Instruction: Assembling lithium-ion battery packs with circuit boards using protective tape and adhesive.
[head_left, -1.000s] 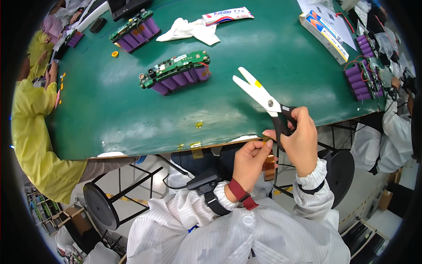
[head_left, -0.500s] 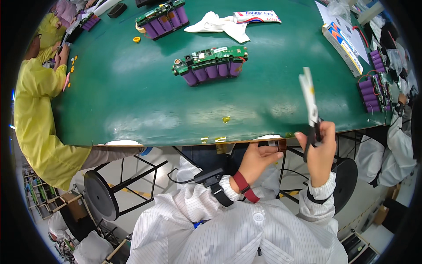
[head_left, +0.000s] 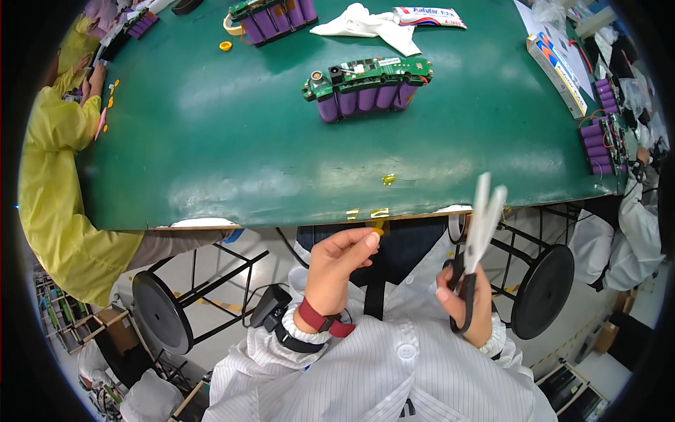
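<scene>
At the table's front edge, my left hand (head_left: 329,271) pinches a strip of translucent yellow tape (head_left: 380,226) between thumb and forefinger. Scissors (head_left: 482,228) with black handles are in my right hand (head_left: 481,309), off to the right. Their pale blades point up and away, slightly apart and a little blurred. Short shiny yellow tape pieces (head_left: 352,214) stick to the edge just beyond my left hand. Farther in lies a small crumpled yellow bit (head_left: 388,180). A battery pack (head_left: 373,98) of purple cells topped by a green circuit board stands mid-table.
Behind it are another battery pack (head_left: 273,21), a tape roll (head_left: 232,27), a white cloth (head_left: 362,27) and a tube (head_left: 430,17). A long box (head_left: 557,76) and more packs (head_left: 598,146) lie at right. A person in yellow (head_left: 56,165) sits left; black stools (head_left: 163,313) flank me.
My left hand has moved left to the table edge and now pinches the tape. The scissors have come down and nearer with my right hand, and their blades have spread. The view has shifted slightly.
</scene>
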{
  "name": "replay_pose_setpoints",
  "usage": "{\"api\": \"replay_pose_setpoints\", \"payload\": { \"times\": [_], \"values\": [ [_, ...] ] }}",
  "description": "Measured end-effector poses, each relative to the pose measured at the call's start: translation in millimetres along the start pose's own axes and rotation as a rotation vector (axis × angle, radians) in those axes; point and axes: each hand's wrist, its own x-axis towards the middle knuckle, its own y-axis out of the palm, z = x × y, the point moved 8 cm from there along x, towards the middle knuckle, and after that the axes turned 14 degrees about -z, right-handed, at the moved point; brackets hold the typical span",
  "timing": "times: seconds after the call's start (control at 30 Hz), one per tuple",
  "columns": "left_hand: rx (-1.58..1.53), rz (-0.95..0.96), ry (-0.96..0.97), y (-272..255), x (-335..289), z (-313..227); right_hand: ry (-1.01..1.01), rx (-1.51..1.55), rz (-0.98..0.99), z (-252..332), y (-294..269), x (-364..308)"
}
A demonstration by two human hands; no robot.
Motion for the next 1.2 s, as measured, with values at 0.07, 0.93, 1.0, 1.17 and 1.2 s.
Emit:
{"api": "replay_pose_setpoints", "payload": {
  "times": [0.07,0.93,1.0,1.17,1.2],
  "values": [
    [-0.001,0.012,-0.015,4,2,-2,-0.23,-0.003,-0.062,18,8,16],
    [-0.447,-0.099,-0.791,39,-30,-13,-0.249,0.429,0.01,32,75,87],
    [-0.423,-0.059,-0.711,43,-32,-39,-0.318,0.319,-0.025,36,70,88],
    [-0.23,0.048,-0.435,35,-27,-83,-0.393,0.277,0.04,47,75,92],
    [-0.166,0.078,-0.374,33,-24,-81,-0.311,0.404,0.012,45,74,91]
  ]
}}
